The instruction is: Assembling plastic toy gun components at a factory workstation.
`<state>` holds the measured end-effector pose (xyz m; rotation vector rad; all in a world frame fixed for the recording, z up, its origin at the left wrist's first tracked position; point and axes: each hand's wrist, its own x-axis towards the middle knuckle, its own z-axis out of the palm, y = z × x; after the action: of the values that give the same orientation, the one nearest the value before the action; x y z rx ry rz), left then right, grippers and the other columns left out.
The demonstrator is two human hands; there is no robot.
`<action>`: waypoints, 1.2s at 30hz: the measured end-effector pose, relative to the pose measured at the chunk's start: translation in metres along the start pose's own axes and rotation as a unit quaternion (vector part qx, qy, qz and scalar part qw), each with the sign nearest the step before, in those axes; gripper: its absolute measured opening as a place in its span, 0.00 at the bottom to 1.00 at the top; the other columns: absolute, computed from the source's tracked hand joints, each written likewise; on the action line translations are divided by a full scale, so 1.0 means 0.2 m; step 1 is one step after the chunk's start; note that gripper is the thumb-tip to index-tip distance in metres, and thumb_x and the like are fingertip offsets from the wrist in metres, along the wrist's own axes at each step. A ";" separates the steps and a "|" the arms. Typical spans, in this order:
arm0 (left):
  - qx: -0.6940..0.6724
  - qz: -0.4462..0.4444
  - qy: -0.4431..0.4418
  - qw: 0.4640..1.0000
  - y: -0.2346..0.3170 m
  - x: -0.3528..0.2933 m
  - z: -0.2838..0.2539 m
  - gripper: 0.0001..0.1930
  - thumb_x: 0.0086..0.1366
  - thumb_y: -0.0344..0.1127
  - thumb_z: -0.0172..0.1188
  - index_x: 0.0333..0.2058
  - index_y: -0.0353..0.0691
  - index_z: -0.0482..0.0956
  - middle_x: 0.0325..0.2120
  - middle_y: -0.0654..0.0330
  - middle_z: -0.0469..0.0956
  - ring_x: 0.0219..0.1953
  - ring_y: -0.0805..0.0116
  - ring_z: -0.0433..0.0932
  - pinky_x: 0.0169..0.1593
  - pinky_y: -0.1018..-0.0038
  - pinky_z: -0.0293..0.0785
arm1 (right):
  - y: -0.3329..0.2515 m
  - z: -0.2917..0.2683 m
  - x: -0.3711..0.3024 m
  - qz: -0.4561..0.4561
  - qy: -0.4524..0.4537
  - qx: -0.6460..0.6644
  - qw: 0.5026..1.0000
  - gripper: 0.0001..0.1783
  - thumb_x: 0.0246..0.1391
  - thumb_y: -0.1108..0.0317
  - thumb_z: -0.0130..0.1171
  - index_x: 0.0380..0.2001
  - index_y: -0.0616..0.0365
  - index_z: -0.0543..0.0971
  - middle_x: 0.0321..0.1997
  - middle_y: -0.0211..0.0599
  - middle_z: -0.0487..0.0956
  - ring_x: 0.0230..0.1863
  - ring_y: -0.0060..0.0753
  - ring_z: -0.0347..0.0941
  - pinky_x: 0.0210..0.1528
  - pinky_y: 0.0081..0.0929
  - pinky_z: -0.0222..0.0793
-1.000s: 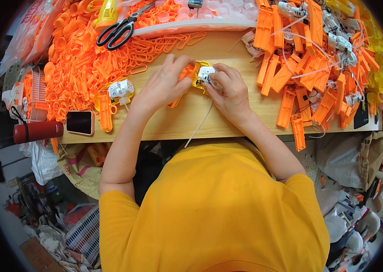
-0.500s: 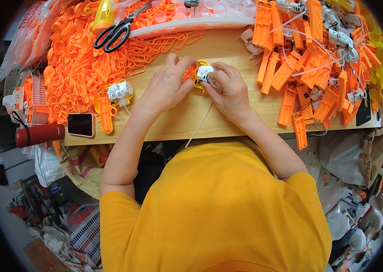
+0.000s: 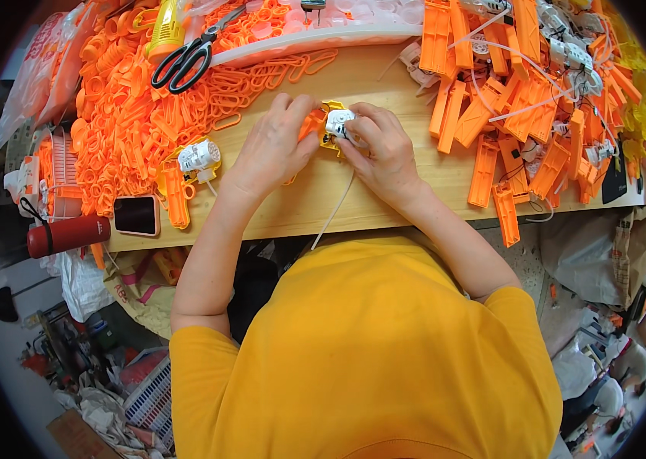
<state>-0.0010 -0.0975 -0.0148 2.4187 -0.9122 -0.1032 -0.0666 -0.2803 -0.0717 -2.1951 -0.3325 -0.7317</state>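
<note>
A white mechanism sits in a yellow plastic shell between my two hands, above the wooden table. My left hand is closed on the orange part at the shell's left side. With fingers bent and pressed together, my right hand grips the white mechanism. A thin pale tube hangs from it toward my shirt. Left of my left forearm lies a similar white unit in a yellow shell, joined to an orange handle piece. My fingers hide much of the held parts.
Loose orange pieces are heaped at the left, with black-handled scissors on top. A pale tray stands at the back. Orange housings with wired white units pile up at the right. A phone and red bottle lie near the left edge.
The whole view has shifted slightly. Both hands keep nearly the same grip on the yellow-shelled piece, with only small finger movements.
</note>
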 end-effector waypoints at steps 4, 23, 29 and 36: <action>-0.034 -0.010 0.004 0.999 0.02 0.02 -0.01 0.16 0.58 0.30 0.59 0.46 0.38 0.73 0.37 0.44 0.72 0.39 0.41 0.75 0.43 0.56 0.73 | 0.01 0.00 0.01 -0.005 -0.001 -0.001 1.000 0.16 0.43 0.74 0.70 0.36 0.60 0.75 0.46 0.47 0.77 0.45 0.50 0.74 0.45 0.37 0.73; 0.040 -0.065 -0.005 0.997 0.06 -0.02 0.01 0.15 0.58 0.29 0.58 0.42 0.33 0.67 0.35 0.38 0.70 0.34 0.36 0.76 0.39 0.49 0.75 | 0.11 0.00 0.12 -0.120 -0.067 0.062 0.989 0.19 0.43 0.78 0.69 0.39 0.62 0.74 0.47 0.52 0.76 0.46 0.54 0.74 0.45 0.39 0.72; -0.027 0.007 0.071 0.997 -0.08 0.08 -0.16 0.16 0.57 0.31 0.62 0.44 0.34 0.76 0.32 0.44 0.78 0.33 0.46 0.78 0.39 0.59 0.76 | 0.13 0.03 0.14 -0.124 -0.068 0.057 0.988 0.19 0.42 0.78 0.69 0.39 0.61 0.73 0.46 0.52 0.76 0.45 0.54 0.74 0.45 0.40 0.73; 0.114 0.032 0.217 0.969 -0.35 0.61 -0.32 0.05 0.57 0.26 0.57 0.32 0.33 0.79 0.33 0.44 0.79 0.39 0.46 0.79 0.46 0.58 0.76 | 0.13 0.03 0.15 -0.148 -0.063 0.038 0.986 0.21 0.42 0.78 0.69 0.40 0.61 0.72 0.46 0.52 0.75 0.45 0.55 0.74 0.45 0.40 0.73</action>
<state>0.1496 -0.1012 0.0176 2.4663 -0.8289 0.5614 -0.0286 -0.2919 -0.0724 -2.1481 -0.7511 -0.7271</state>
